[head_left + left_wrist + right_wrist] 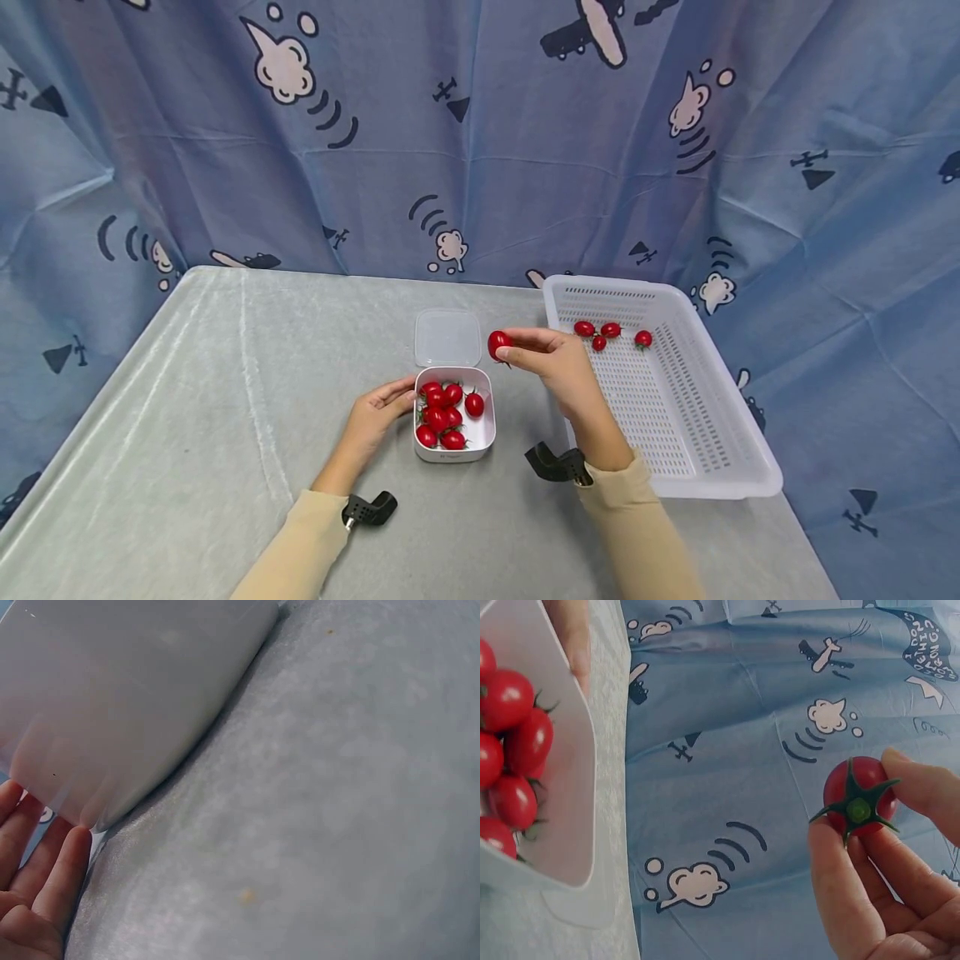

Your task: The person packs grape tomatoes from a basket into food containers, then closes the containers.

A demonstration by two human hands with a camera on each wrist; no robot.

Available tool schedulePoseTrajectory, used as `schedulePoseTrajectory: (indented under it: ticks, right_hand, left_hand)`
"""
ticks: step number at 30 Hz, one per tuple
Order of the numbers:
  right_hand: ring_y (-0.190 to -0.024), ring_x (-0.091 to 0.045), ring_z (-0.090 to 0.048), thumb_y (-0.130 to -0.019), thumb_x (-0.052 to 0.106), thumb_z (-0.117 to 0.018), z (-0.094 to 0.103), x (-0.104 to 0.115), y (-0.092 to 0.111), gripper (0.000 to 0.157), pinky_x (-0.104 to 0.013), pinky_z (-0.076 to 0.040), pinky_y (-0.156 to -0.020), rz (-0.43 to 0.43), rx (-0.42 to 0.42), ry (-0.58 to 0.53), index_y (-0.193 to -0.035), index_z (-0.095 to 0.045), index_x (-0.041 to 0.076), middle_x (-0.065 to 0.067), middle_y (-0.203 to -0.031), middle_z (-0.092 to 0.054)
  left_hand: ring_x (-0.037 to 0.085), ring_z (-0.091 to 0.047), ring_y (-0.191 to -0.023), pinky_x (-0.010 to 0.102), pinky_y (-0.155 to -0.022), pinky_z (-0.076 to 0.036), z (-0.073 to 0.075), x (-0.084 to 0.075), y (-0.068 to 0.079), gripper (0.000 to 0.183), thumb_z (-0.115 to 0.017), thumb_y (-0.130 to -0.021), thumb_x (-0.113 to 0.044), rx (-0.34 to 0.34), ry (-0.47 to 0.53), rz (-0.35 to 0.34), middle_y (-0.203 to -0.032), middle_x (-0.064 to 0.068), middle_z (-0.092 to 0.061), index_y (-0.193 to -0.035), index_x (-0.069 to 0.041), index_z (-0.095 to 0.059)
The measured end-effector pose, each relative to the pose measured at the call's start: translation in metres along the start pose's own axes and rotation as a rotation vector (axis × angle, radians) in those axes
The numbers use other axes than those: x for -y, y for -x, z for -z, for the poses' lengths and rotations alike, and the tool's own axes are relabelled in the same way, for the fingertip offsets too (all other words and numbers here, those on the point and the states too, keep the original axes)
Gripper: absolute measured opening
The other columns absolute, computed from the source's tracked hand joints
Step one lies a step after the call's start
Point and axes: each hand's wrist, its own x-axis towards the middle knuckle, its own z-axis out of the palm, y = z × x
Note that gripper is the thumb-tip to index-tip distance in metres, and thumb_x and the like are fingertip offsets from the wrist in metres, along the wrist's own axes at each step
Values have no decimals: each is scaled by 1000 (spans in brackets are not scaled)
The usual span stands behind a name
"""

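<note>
A cherry tomato (866, 780) with a green star-shaped stem is pinched between the thumb and fingers of my right hand (551, 362), raised to the upper right of a small white container (453, 456). Several cherry tomatoes (437, 418) lie inside that container, mostly toward its left side. My left hand (378, 414) touches the container's left wall with its fingertips; in the left wrist view the fingers (64, 877) look fairly straight against the wall.
Behind the container lies a clear lid (447, 337). A white perforated basket (738, 408) stands on the right, with several tomatoes near its far end. A patterned blue curtain (390, 108) hangs behind the cloth-covered table (172, 433).
</note>
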Motion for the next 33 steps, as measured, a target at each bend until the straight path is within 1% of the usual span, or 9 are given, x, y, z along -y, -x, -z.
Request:
schedulePoseTrajectory:
  ticks: [6, 13, 17, 22, 26, 31, 33]
  right_hand:
    - [-83, -7, -70, -84, 12, -79, -8, 1, 4, 35, -22, -57, -81, 2, -6, 0, -117, -71, -1, 5, -93, -76]
    - [-90, -9, -68, -83, 11, -80, -25, -8, 7, 35, -21, -58, -84, -16, -1, 8, -116, -73, 1, -11, -109, -75]
    - [-89, -8, -68, -82, 11, -80, -34, -18, 6, 35, -20, -57, -83, -34, -16, 0, -114, -73, 0, -13, -109, -76]
    - [-84, -6, -68, -80, 9, -81, -43, -30, 4, 33, -19, -57, -78, -40, -30, 4, -111, -74, 0, -13, -104, -76]
    - [-83, -9, -67, -80, 10, -82, -49, -39, 1, 31, -20, -57, -76, -32, -38, 49, -108, -75, 0, -15, -102, -76]
    - [-87, -16, -69, -79, 12, -83, -55, -48, 1, 29, -26, -59, -77, -37, -24, 158, -106, -77, 2, -16, -103, -76]
    - [-88, -18, -69, -78, 13, -84, -57, -51, 1, 28, -26, -59, -76, -44, -21, 199, -104, -78, 3, -15, -103, -77]
  left_hand:
    - [-1, -68, -98, 19, -89, -56, 0, -1, 1, 40, -66, -94, -6, 7, 0, 0, -133, 29, -60, -131, 10, -58]
    - [1, -68, -100, 19, -90, -56, 0, -2, 2, 41, -66, -95, -8, 14, -14, -1, -133, 28, -60, -131, 8, -59]
    - [1, -68, -99, 19, -90, -56, 0, -3, 2, 41, -65, -95, -8, 13, -12, -2, -133, 29, -60, -131, 9, -58]
    - [0, -68, -100, 19, -90, -56, 1, -3, 2, 40, -64, -95, -7, 12, -8, -8, -133, 29, -60, -131, 9, -58]
    - [0, -67, -101, 18, -90, -56, 2, -2, 2, 40, -65, -95, -7, 12, -5, -10, -133, 29, -60, -131, 9, -58]
    - [0, -67, -101, 19, -90, -56, 1, -1, 1, 40, -65, -95, -8, 16, -6, -6, -133, 28, -60, -131, 9, -58]
    - [0, -67, -101, 19, -91, -56, 1, -1, 1, 41, -65, -95, -8, 15, -6, -5, -134, 28, -60, -132, 8, -58]
